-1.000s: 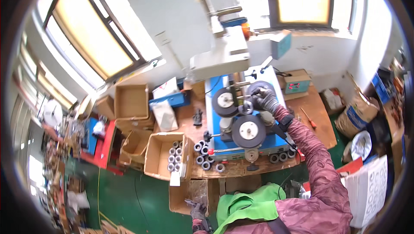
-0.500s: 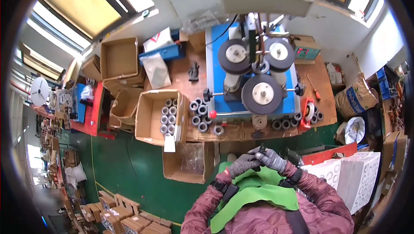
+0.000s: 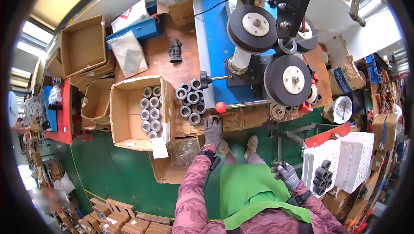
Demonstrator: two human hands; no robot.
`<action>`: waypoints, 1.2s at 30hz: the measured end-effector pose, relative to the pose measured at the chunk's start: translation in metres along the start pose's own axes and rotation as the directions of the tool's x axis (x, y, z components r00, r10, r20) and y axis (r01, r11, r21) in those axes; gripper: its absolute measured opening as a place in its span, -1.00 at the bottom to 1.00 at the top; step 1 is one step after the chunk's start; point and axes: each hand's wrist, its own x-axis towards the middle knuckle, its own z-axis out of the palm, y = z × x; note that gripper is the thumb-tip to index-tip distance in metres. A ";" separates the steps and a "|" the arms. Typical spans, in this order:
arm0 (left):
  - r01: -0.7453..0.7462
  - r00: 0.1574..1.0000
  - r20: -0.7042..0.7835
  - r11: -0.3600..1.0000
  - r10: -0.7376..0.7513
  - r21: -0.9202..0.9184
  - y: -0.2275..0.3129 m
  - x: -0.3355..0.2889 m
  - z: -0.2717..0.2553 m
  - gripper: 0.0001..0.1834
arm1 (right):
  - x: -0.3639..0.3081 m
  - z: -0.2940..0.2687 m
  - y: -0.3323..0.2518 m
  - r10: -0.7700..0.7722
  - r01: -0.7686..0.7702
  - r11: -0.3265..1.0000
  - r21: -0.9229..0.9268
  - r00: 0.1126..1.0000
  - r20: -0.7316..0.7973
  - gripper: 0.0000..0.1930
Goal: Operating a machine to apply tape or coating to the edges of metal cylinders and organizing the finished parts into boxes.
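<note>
Grey-gloved left hand [image 3: 213, 131], fingers extended, is beside grey metallic rings [image 3: 192, 103]: probably stiff, weighty; grasp outer rims. Grey-gloved right hand [image 3: 286, 176] apart, grip unclear.

Left hand [image 3: 213, 130] at the table edge, and tight quarters here: the red knob [image 3: 221, 107] sits just ahead, its metal rod [image 3: 246, 104] barring the way rightward towards the big wheel [image 3: 278, 78]. Leftward, a short gap, then loose rings [image 3: 192, 98] crowd in against the box wall [image 3: 169, 104]! Beyond them, a bare stretch of table [image 3: 186, 67] opens towards the glove [image 3: 174, 51]. Right hand [image 3: 285, 174] has open floor [image 3: 263, 160] leftward; ring-topped white stack [image 3: 311, 165] blocks its right.
</note>
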 end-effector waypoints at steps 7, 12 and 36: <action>0.227 0.961 0.216 0.943 -0.175 -0.244 -0.002 -0.006 0.010 -0.67 | 0.010 0.012 -0.024 -0.022 -0.024 0.923 -0.383 0.993 -0.114 -0.76; 0.546 0.744 0.650 -0.699 0.152 -0.462 0.027 -0.056 -0.042 -0.61 | 0.055 0.028 -0.054 -0.665 0.572 0.524 -0.631 0.737 0.116 -0.85; 0.122 0.794 -0.050 0.238 -0.606 -0.964 0.125 -0.203 -0.312 -0.50 | -0.096 0.104 -0.058 0.049 -0.139 0.990 0.022 0.490 0.870 -0.74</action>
